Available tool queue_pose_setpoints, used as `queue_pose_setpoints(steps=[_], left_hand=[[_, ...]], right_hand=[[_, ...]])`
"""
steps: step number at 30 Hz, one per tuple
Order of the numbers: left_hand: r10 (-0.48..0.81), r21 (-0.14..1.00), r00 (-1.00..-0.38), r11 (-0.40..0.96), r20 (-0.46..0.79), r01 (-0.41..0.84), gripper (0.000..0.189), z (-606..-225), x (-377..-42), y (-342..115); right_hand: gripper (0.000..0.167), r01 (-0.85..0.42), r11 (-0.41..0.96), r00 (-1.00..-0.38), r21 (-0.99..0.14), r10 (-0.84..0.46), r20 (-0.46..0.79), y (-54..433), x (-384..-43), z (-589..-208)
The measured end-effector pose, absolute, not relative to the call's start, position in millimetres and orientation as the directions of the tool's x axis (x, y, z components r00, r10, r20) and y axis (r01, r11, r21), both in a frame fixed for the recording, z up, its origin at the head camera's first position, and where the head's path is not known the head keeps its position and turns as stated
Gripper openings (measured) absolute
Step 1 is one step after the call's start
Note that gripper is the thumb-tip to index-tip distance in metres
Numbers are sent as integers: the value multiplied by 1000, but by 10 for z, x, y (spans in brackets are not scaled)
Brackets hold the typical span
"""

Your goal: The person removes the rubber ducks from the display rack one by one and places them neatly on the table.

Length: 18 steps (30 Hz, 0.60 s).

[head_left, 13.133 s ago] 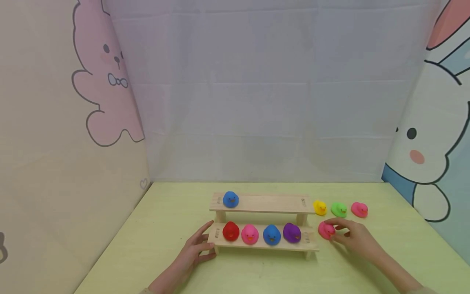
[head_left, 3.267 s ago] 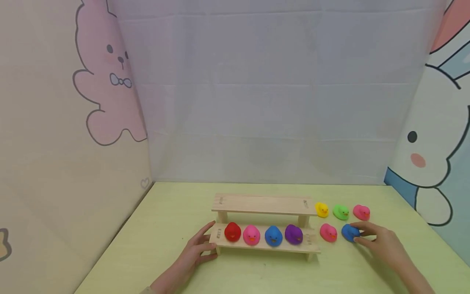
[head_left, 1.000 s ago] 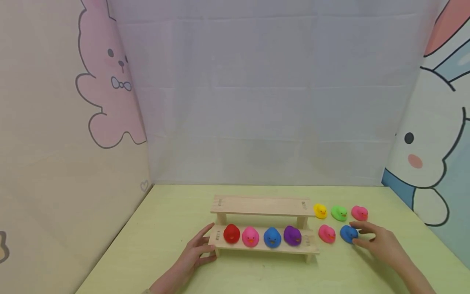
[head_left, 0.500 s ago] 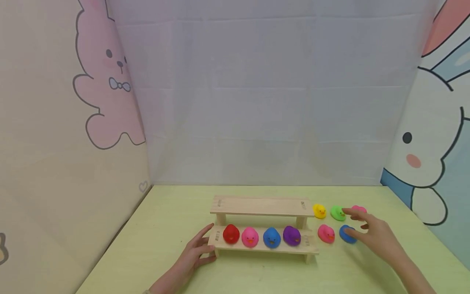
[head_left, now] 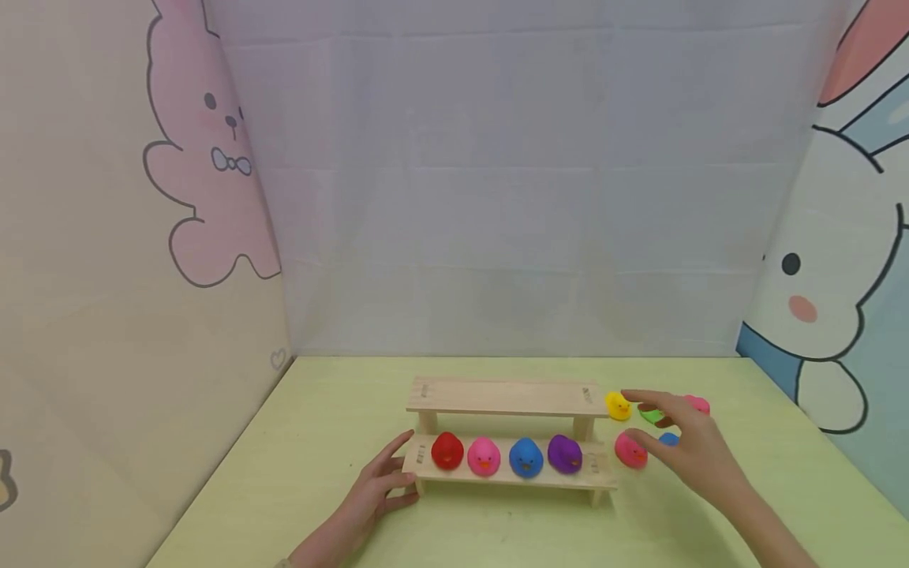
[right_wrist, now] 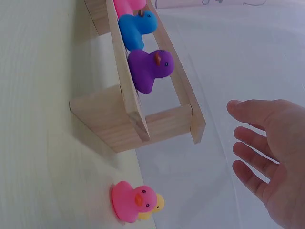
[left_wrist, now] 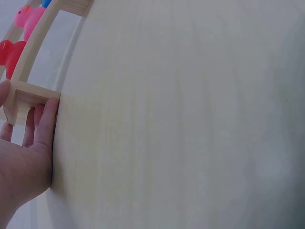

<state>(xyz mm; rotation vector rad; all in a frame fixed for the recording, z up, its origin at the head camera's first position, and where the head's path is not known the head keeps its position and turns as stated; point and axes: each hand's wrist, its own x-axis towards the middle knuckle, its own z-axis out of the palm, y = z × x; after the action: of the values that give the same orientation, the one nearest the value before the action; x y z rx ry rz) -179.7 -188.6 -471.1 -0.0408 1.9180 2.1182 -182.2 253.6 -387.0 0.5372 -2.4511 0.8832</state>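
A pale yellow-green bench (head_left: 341, 418) carries the two-tier wooden rack (head_left: 506, 396) and runs back behind it to a creased white sheet (head_left: 454, 197); on the wall left of the rack is a pink cartoon animal (head_left: 195, 118), and on the right wall a cartoon rabbit (head_left: 817, 268). Half a second ago the right hand (head_left: 694, 446) was over the second blue duck (head_left: 668, 439); it has since come nearer the rack's right end, its thumb and fingers apart and holding nothing. The left hand (head_left: 372, 489) keeps its grip on the rack's left end, fingers bent round the leg. Thirteen seconds ago a blue duck sat on the rack's upper shelf, now bare. Along its lower shelf, left to right, sit a red duck (head_left: 447, 451), a pink duck (head_left: 484, 457), a blue duck (head_left: 526, 458) and a purple duck (head_left: 565, 454). Off the rack's right end are another pink duck (head_left: 630, 451), a yellow duck (head_left: 618, 405) and, farther out, a green duck (head_left: 651, 415) (mostly behind the fingers). The rack is grained, unpainted wood with flat boards; the ducks are smooth and rounded.
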Motion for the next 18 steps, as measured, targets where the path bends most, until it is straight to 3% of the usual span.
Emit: queue_pose_setpoints(steps=[7, 18], left_hand=[[181, 970, -960, -74, -215, -231, 75, -4696, -1785, -1874], [173, 968, -959, -76, -223, -239, 77, -4676, -1779, -1878]], right_hand=[[58, -629, 630, -725, -456, -262, 637, 2351, -1807, -3908], [57, -676, 552, -717, -488, -337, 610, 2147, -1791, -4049]])
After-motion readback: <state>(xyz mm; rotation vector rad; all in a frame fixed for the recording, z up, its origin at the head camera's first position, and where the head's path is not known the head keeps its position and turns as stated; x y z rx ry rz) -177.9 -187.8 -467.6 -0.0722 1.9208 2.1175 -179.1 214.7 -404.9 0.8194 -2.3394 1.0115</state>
